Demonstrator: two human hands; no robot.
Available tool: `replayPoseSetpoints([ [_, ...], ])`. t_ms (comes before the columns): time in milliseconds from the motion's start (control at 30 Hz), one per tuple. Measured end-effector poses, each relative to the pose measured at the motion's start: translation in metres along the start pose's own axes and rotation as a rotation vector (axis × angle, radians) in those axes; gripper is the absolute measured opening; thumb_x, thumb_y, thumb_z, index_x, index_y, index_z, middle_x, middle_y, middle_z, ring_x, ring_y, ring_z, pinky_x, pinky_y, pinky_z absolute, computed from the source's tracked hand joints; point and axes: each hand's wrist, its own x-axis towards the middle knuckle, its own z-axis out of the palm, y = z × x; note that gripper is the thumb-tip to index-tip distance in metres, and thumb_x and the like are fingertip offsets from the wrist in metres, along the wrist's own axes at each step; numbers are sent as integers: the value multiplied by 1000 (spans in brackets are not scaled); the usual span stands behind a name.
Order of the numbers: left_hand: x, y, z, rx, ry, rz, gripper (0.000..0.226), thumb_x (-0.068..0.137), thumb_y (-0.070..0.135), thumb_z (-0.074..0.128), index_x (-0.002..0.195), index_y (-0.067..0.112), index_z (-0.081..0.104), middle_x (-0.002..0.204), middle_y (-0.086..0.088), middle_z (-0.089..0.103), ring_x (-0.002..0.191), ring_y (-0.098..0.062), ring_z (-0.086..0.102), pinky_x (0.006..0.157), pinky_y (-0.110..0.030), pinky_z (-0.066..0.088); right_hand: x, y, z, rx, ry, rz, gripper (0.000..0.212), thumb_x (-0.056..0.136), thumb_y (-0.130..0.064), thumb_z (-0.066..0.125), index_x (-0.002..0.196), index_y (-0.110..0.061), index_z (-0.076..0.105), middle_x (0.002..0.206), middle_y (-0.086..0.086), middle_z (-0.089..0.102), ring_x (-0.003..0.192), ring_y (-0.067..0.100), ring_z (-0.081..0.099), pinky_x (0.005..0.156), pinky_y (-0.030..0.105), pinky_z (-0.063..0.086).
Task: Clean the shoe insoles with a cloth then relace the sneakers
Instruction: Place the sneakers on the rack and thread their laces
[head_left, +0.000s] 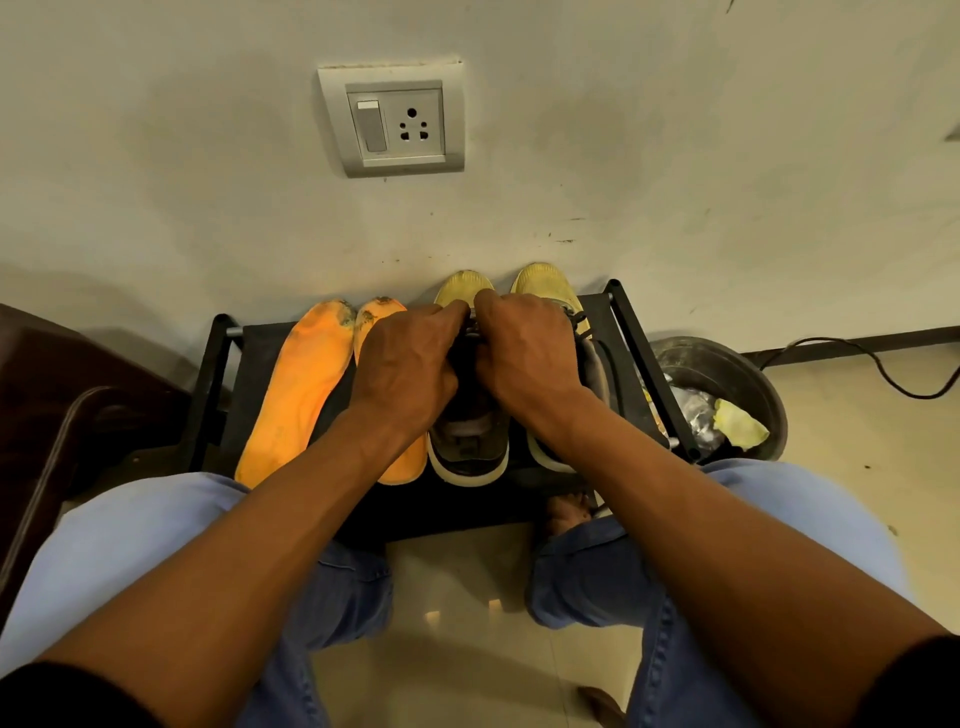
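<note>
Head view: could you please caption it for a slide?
Both hands work the lace on the left sneaker, two orange insoles lying beside it.

The left hand (408, 364) and right hand (524, 348) cover the lacing of the left sneaker (467, 436), so what their fingertips pinch cannot be told, the right forearm hides most of the right sneaker (543, 283), and the bin's (727, 364) contents are indistinct.

At frame centre, left hand (410, 358) and right hand (524, 348) seemingly pinch a lace over the left sneaker (467, 447), orange insoles (296, 395) alongside.
</note>
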Motion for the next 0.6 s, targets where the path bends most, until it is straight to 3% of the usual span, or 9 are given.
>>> replayPoseSetpoints([
  [200, 3, 0, 2, -22, 14, -1, 22, 73, -4, 68, 86, 12, 59, 68, -9, 60, 58, -21, 41, 53, -30, 25, 0, 0, -2, 14, -7, 25, 14, 82, -15, 63, 94, -9, 59, 79, 9, 66, 71, 33, 62, 61, 35, 36],
  [300, 2, -5, 1, -51, -44, 18, 20, 79, 3, 67, 93, 13, 58, 81, -8, 63, 68, -26, 53, 54, -38, 40, 1, 5, 2, -2, -41, 18, 24, 82, -20, 65, 102, -12, 54, 79, 6, 65, 74, 32, 62, 62, 36, 37],
  [400, 4, -11, -4, -100, -153, -65, 31, 83, 27, 75, 108, 20, 60, 100, -2, 67, 87, -25, 62, 69, -43, 54, 5, 18, -3, 13, -177, 69, 51, 80, -45, 71, 116, -16, 47, 89, 7, 65, 90, 31, 59, 74, 41, 47],
  [467, 9, -16, -10, -138, -268, -169, 39, 82, 41, 78, 114, 26, 62, 103, 5, 69, 88, -19, 64, 74, -40, 57, 9, 26, -11, 4, -278, 104, 62, 77, -61, 70, 120, -20, 49, 99, 6, 66, 105, 31, 56, 88, 45, 44],
  [600, 14, -27, -19, -187, -478, -272, 39, 85, 35, 75, 121, 31, 61, 111, 8, 71, 89, -14, 65, 77, -36, 57, 13, 38, -21, -10, -447, 64, 47, 78, -62, 63, 113, -32, 60, 101, -4, 65, 114, 25, 52, 99, 50, 34],
])
